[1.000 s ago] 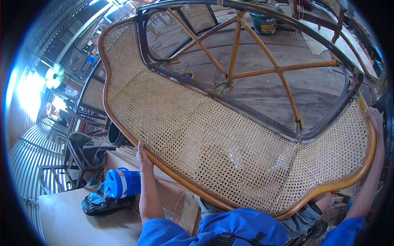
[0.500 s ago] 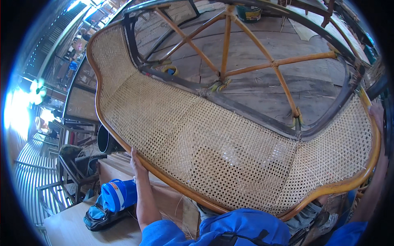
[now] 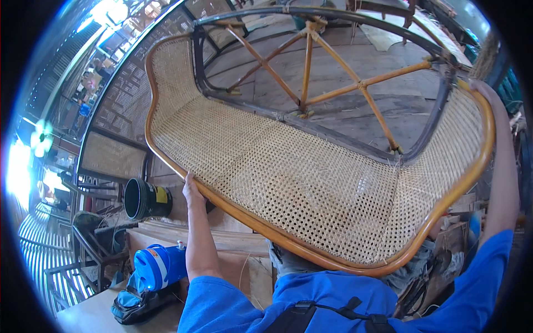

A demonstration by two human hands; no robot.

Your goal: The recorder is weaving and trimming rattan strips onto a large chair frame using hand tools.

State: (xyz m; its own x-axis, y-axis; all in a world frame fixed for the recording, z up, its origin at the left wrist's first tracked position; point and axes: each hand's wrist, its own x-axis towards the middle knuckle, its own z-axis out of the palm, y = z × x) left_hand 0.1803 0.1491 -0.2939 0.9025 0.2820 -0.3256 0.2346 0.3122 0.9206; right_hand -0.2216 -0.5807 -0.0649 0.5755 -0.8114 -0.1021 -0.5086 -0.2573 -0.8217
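So the cane seat (image 3: pixel 277 166) sits right in front, long axis slanting from far left to near right, crossed braces (image 3: pixel 336 56) on its far side. The left hand (image 3: pixel 193 187) is closed on the near rim (image 3: pixel 252 223), so most of the seat lies to its right. The right hand (image 3: pixel 482 89) grips the far right end, seat running off left. Left one's closer to the middle, btw. Blue jug (image 3: pixel 161 267) near left, bucket (image 3: pixel 161 201) just beyond it
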